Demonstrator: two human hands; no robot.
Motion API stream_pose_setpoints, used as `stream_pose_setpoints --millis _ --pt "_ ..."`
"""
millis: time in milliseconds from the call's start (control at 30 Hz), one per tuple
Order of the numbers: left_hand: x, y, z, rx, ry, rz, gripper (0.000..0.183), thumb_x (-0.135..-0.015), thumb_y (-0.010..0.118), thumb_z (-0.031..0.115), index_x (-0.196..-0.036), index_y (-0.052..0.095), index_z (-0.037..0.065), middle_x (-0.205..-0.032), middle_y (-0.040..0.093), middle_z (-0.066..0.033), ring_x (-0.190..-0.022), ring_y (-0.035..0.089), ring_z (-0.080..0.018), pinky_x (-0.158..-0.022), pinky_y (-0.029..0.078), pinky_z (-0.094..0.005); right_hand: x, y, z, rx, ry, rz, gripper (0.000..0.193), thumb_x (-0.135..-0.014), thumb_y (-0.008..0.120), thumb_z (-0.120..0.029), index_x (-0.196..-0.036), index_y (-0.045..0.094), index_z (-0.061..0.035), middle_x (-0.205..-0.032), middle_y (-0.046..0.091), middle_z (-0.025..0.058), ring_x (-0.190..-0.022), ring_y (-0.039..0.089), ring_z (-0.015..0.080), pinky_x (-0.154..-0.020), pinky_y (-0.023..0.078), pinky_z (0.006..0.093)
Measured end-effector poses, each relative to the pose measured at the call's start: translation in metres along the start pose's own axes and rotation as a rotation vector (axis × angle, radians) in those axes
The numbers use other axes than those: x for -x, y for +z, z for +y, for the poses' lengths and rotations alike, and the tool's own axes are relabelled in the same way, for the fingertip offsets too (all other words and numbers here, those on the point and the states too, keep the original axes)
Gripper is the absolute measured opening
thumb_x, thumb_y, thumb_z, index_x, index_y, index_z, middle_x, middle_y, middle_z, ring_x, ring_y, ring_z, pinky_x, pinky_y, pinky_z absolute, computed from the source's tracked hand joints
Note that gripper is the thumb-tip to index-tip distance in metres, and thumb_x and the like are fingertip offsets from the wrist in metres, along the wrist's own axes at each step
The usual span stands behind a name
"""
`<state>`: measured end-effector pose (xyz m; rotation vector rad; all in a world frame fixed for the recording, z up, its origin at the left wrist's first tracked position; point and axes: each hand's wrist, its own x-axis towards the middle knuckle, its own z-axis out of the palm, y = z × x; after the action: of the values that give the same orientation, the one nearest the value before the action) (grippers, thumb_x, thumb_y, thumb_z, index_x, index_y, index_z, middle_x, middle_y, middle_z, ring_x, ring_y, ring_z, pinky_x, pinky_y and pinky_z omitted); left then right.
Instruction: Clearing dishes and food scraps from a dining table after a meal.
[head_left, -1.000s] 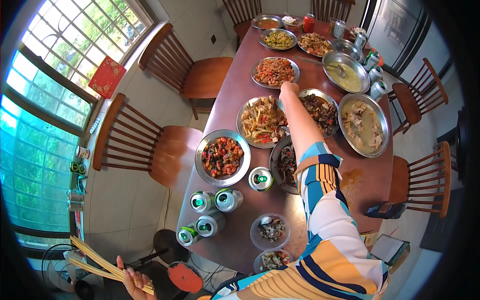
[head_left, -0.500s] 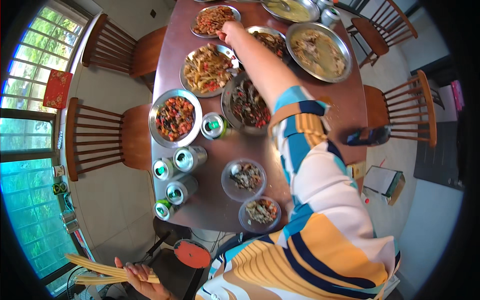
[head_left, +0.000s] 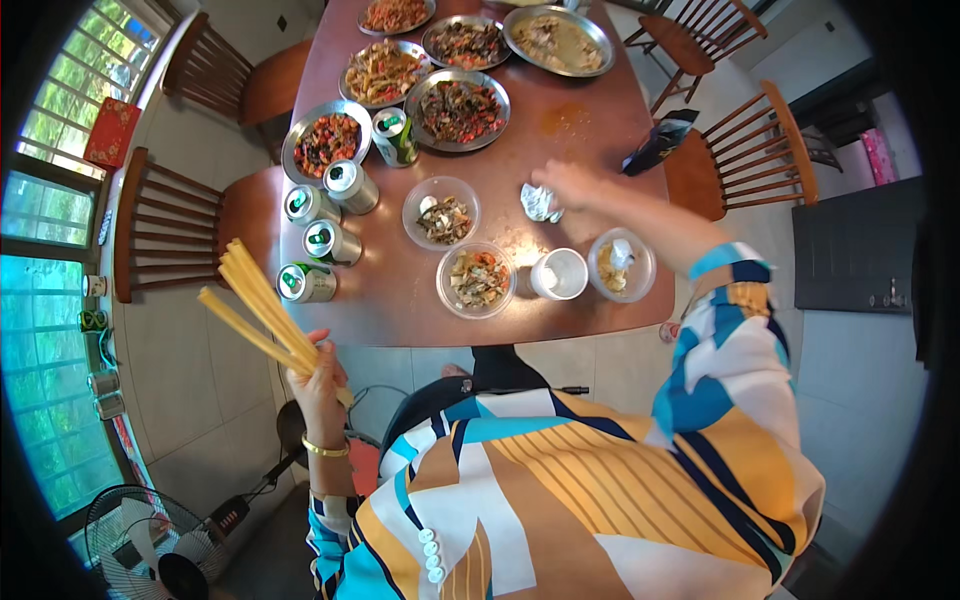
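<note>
A bundle of several light wooden chopsticks (head_left: 268,305) sticks up from my left hand (head_left: 320,382), which is closed round their lower ends left of the table edge. Over the middle right of the table, my right hand (head_left: 572,186) reaches to a crumpled silvery-white wrapper (head_left: 541,203). Its fingers are smeared by motion, and I cannot tell if they grip it. Nearest to this hand on the near side are a white cup (head_left: 560,274) and a clear plastic bowl (head_left: 622,266) with food scraps and a crumpled white piece.
Two more clear bowls of scraps (head_left: 442,213) stand mid-table. Several drink cans (head_left: 333,242) cluster at the left edge. Metal plates of food (head_left: 457,110) fill the far half, and a dark packet (head_left: 660,141) stands at the right edge. Wooden chairs (head_left: 190,225) flank the table.
My right hand has come back from the far-left plate toward the near right, beside the wrapper. My left hand has risen with the chopsticks, and the view has shifted, showing the cup and right bowl.
</note>
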<state>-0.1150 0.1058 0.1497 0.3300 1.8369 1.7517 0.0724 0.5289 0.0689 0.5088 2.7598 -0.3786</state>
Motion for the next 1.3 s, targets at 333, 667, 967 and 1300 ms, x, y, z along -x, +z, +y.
stream_pose_setpoints --millis 333,667,967,1300 --pt "0.014 0.045 -0.015 -0.075 0.004 -0.022 0.013 -0.083 0.058 0.009 -0.093 0.058 0.001 -0.056 0.046 0.0035 -0.043 0.04 -0.0032 -0.039 0.03 -0.0167 -0.028 0.014 0.067 -0.108 0.555 0.654 0.017 -0.079 0.05 -0.011 -0.093 0.057 -0.0056 -0.088 0.057 0.019 -0.087 0.057 0.0356 -0.076 0.047 0.042" --pt "-0.002 0.097 -0.031 -0.146 -0.111 0.01 0.014 -0.082 0.059 0.007 -0.094 0.057 0.001 -0.058 0.048 0.0031 -0.043 0.041 -0.003 -0.039 0.032 -0.0169 -0.074 0.026 0.166 -0.051 0.965 0.677 0.024 -0.085 0.042 -0.013 -0.099 0.057 -0.001 -0.105 0.049 0.017 -0.098 0.052 0.0326 -0.079 0.046 0.0417" --pt "-0.006 0.089 -0.027 -0.087 -0.024 0.042 0.014 -0.083 0.058 0.009 -0.095 0.057 0.001 -0.058 0.048 0.0025 -0.043 0.039 -0.0027 -0.038 0.029 -0.0165 -0.033 0.041 0.057 -0.008 0.115 0.495 0.048 -0.075 0.047 -0.001 -0.122 0.037 -0.0038 -0.115 0.044 0.0193 -0.097 0.053 0.0342 -0.077 0.047 0.0419" --pt "-0.001 0.083 -0.028 -0.101 -0.023 0.095 0.013 -0.083 0.056 0.008 -0.095 0.057 0.001 -0.055 0.044 0.0038 -0.042 0.038 -0.003 -0.039 0.029 -0.017 -0.06 0.015 0.135 -0.718 0.606 0.589 0.01 -0.078 0.054 -0.01 -0.079 0.059 -0.0023 -0.079 0.062 0.0191 -0.071 0.061 0.0318 -0.063 0.047 0.0376"
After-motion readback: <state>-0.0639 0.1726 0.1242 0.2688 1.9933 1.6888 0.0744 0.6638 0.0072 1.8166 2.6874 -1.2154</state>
